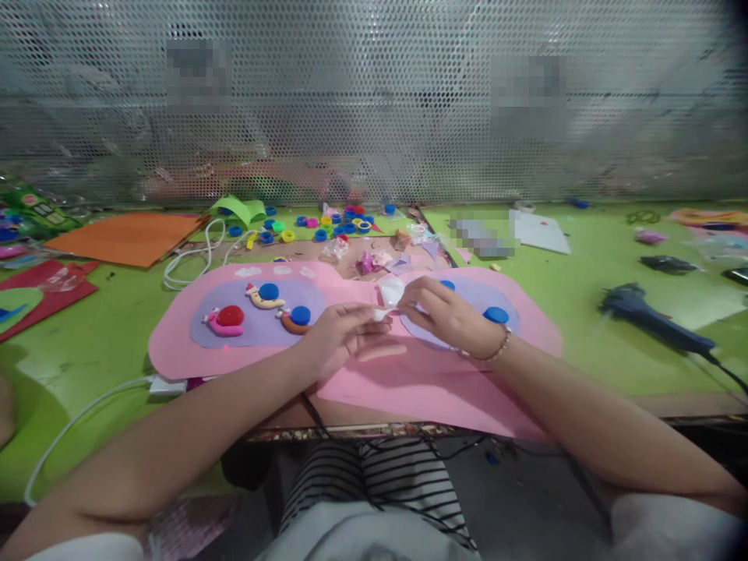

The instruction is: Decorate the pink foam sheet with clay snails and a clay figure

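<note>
My left hand (349,333) and my right hand (435,313) meet above a pink paper shape (175,331) on the green table. Between their fingertips is a small white piece (381,313), pinched from both sides. Just behind it, a white packet (392,291) lies on the pink paper. A pale clay strip (382,353) rests in front of my left fingers. On the left purple oval (204,300) sit clay snails with bottle-cap shells, one red (231,315), others blue (269,291). The right purple oval (479,300) has blue caps (495,315), partly hidden by my right hand.
A glue gun (654,315) lies at the right. Loose bottle caps (344,226) and scraps are at the back, behind the pink shape. Orange paper (125,238) and a white cable (190,273) are at the left. A perforated metal panel (362,101) stands behind.
</note>
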The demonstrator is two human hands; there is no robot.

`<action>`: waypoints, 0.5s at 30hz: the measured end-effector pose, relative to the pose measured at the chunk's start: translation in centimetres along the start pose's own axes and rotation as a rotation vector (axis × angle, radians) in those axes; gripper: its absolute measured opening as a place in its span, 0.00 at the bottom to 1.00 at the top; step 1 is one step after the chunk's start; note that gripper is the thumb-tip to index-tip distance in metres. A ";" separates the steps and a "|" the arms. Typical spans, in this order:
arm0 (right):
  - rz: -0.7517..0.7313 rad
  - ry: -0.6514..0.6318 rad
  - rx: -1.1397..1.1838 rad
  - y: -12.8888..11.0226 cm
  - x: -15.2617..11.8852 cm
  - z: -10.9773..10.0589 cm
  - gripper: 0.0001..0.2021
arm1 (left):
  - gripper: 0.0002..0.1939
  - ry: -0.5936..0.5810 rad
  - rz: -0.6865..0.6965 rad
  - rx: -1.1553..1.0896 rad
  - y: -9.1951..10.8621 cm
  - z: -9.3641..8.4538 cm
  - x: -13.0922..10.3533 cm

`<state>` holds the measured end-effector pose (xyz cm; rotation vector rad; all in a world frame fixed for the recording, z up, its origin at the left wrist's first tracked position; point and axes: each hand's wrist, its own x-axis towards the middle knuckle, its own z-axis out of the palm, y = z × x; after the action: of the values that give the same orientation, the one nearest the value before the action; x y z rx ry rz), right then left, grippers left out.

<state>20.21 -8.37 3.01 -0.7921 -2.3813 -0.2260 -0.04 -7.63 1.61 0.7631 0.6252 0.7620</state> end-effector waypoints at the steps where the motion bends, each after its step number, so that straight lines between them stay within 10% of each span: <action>1: 0.067 0.040 0.023 0.2 0.0 0.0 0.04 | 0.06 0.016 -0.001 -0.020 0.1 0.0 0.0; 6: 0.354 0.174 0.146 0.5 0.0 -0.1 0.05 | 0.09 0.123 -0.001 -0.020 0.2 0.2 0.1; 15: 0.087 0.024 0.232 -1.9 0.6 0.8 0.14 | 0.07 0.052 -0.004 0.007 0.1 0.3 0.1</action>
<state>18.29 -9.29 2.76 -0.7749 -2.2928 0.0747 0.21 -7.64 1.85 0.7499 0.6767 0.7786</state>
